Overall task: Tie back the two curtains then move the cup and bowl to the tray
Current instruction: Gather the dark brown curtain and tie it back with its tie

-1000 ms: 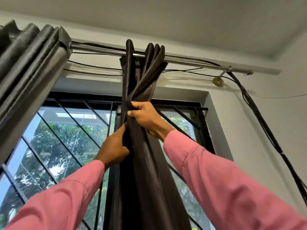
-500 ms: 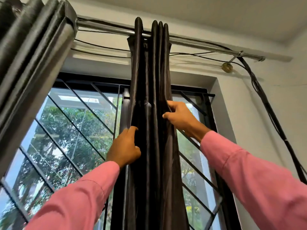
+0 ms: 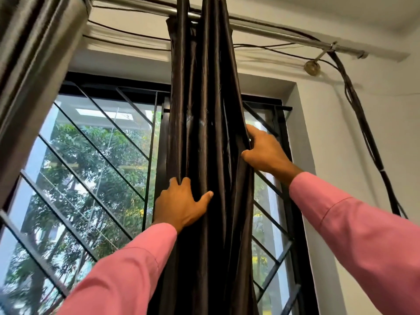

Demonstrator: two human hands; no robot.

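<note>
Satin-dark cloth fills the middle of the frame: the curtain (image 3: 211,133) hangs bunched in tight pleats from the rod (image 3: 272,31) at the top edge and runs out past the bottom edge, in front of the barred window (image 3: 113,81). Its long axis is close to vertical. The folds run top to bottom and narrow toward the rod, and the free end points down, out of view.

Our left hand (image 3: 181,205) sits low on the bundle's left side, with its fingers tucked behind a fold and the thumb spread across the front, so it grips the cloth. Our right hand (image 3: 263,153) is higher, on the right edge, with its fingers curled round the outer pleats.

We judge that we are on the first step, squeezing this curtain into one column before tying it. We see no tie or cord, so we cannot tell what will hold it. The next move seems to call for one hand pinching the folds together while the other wraps or knots lower down.

At upper left, a second curtain (image 3: 41,64) hangs blurred, and we cannot tell whether it is tied. Cables (image 3: 363,133) trail down the wall at right. Cup, bowl and tray are not in view.
</note>
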